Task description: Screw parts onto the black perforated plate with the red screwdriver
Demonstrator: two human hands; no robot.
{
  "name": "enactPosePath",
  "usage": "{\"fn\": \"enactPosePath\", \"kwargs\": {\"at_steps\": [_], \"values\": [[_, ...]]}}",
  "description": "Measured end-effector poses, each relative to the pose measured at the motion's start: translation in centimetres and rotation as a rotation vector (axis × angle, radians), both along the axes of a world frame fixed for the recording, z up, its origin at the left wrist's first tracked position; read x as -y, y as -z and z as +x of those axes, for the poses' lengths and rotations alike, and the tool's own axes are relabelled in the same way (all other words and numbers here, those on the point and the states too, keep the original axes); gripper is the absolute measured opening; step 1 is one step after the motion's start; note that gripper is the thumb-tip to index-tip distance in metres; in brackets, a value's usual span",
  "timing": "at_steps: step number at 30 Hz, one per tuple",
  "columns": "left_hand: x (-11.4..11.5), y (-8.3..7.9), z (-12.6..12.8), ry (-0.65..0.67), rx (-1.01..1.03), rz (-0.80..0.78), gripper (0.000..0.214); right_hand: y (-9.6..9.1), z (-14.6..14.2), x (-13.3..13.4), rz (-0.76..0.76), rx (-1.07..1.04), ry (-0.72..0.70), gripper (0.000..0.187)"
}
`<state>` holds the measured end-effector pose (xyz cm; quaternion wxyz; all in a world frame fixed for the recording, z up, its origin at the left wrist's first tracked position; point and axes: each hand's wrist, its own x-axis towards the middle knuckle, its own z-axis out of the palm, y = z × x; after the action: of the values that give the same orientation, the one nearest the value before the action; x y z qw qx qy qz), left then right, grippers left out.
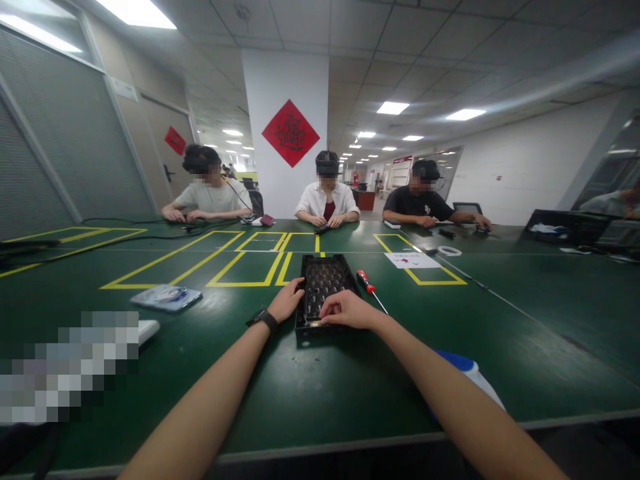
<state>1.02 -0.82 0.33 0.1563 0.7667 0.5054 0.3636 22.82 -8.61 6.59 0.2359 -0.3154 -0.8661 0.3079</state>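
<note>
A black rectangular case, its floor dotted with rows of small raised parts, lies on the green table in front of me. My left hand grips the case's left wall, with a dark band on the wrist. Over the case's near end, my right hand is closed in a pinch. Its fingertips are close to a small pale-gold piece at the near left corner; what they hold is too small to make out. To the right of the case rests a screwdriver with a red handle.
A patterned flat item lies left on the table. A blue-and-white object is partly behind my right forearm. Right of centre are a paper sheet and a cable. Three people sit across the table.
</note>
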Motion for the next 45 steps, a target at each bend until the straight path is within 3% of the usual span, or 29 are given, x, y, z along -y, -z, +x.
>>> {"fn": "enactPosePath", "kwargs": {"at_steps": [45], "values": [[1.02,-0.93,0.39,-0.006,0.006,-0.023,0.046,-0.28,0.11,0.21,0.0,0.006,0.021,0.032]]}}
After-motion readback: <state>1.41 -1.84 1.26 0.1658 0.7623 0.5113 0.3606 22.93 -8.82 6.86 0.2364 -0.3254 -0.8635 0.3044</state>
